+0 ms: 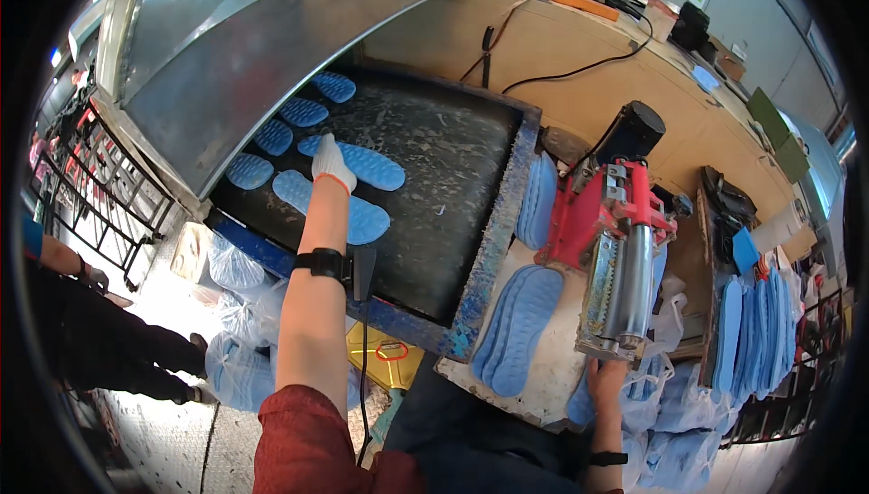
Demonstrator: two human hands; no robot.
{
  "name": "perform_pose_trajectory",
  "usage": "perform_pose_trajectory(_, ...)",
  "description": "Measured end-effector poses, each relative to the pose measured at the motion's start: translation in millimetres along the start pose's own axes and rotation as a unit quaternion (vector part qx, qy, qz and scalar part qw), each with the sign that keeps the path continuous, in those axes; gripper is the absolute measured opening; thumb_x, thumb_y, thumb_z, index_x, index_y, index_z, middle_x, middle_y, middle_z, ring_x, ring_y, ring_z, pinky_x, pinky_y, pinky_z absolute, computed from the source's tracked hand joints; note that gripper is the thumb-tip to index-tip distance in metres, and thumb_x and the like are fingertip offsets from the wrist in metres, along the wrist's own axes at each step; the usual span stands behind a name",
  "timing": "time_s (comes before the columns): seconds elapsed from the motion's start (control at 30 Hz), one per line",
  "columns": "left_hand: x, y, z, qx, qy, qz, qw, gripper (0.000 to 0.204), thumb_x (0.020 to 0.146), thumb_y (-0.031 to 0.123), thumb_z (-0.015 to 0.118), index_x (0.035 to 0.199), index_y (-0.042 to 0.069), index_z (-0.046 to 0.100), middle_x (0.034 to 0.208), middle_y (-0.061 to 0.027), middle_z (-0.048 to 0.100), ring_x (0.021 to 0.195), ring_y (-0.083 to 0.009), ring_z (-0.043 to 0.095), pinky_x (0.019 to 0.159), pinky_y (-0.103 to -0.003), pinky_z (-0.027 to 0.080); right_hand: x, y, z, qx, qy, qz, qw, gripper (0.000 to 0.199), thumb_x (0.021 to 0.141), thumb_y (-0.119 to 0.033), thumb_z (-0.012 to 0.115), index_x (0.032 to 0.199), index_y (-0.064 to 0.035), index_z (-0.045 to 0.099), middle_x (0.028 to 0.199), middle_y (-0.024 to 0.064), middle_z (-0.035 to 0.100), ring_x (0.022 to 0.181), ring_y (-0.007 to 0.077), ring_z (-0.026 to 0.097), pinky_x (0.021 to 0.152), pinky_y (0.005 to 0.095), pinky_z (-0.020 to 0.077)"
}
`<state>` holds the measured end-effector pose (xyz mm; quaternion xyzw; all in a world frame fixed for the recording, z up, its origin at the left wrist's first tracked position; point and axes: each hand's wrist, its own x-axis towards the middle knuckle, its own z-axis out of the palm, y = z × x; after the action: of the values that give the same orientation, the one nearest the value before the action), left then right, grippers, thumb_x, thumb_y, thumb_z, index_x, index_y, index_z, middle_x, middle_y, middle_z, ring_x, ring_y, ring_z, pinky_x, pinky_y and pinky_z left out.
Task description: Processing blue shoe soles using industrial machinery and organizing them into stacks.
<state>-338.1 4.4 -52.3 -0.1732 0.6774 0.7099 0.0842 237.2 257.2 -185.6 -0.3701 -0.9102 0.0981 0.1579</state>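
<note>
My left hand [333, 166], in a white glove, reaches over a dark flat bed and lies across a blue insole [373, 168], its fingers together against it. A second blue insole [337, 212] lies just nearer me, beside my wrist. Several more blue insoles [304, 113] lie further left, partly under a metal hood. My bare right hand [606, 379] is low at the front end of a red roller machine [588, 213]. The machine hides its fingers, and a blue insole [580, 403] shows right beside it.
Stacks of blue insoles [518, 331] lie on a pale worktop between bed and machine. The metal hood [272, 33] overhangs the bed's left side. Bagged insoles [237, 369] stand on the floor. A cable hangs by my left forearm. Another person [100, 331] stands at left.
</note>
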Motion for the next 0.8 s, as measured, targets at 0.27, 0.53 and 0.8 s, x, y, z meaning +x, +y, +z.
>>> perform_pose_trajectory(0.27, -141.1, 12.2, 8.5, -0.038, -0.100, 0.304, 0.947, 0.065, 0.089, 0.023, 0.053, 0.142, -0.005, 0.027, 0.143, -0.0219, 0.035, 0.133, -0.0274, 0.035, 0.108, -0.033, 0.028, 6.7, 18.7, -13.0, 0.315, 0.077, 0.169, 0.931, 0.048, 0.069, -0.007, 0.072, 0.114, 0.0025, 0.058, 0.104, 0.0122, 0.064, 0.102, 0.0274, 0.058, 0.091, 0.0364, 0.0439)
perform_pose_trajectory(0.53, -295.4, -41.3, 17.7, -0.026, -0.388, 0.262, 0.884, 0.055, 0.095, 0.017, 0.044, 0.144, 0.001, 0.024, 0.141, -0.0211, 0.035, 0.132, -0.0281, 0.036, 0.109, -0.040, 0.030, 34.9, -14.0, -79.0, 0.492, 0.146, 0.166, 0.842, 0.035, 0.086, -0.006, 0.059, 0.121, -0.0017, 0.056, 0.114, 0.0104, 0.060, 0.101, 0.0206, 0.056, 0.087, 0.0326, 0.0441)
perform_pose_trajectory(0.8, -365.1, -44.2, 81.0, -0.131, -0.585, 0.188, 0.778, 0.070, 0.097, 0.045, 0.039, 0.148, 0.005, 0.013, 0.151, -0.0217, 0.018, 0.141, -0.0326, 0.018, 0.114, -0.045, 0.016, 82.3, -42.9, -143.2, 0.057, 0.231, -0.122, 0.964, 0.053, 0.078, 0.009, 0.058, 0.125, -0.0154, 0.056, 0.107, 0.0144, 0.055, 0.098, 0.0318, 0.053, 0.082, 0.0372, 0.0463)
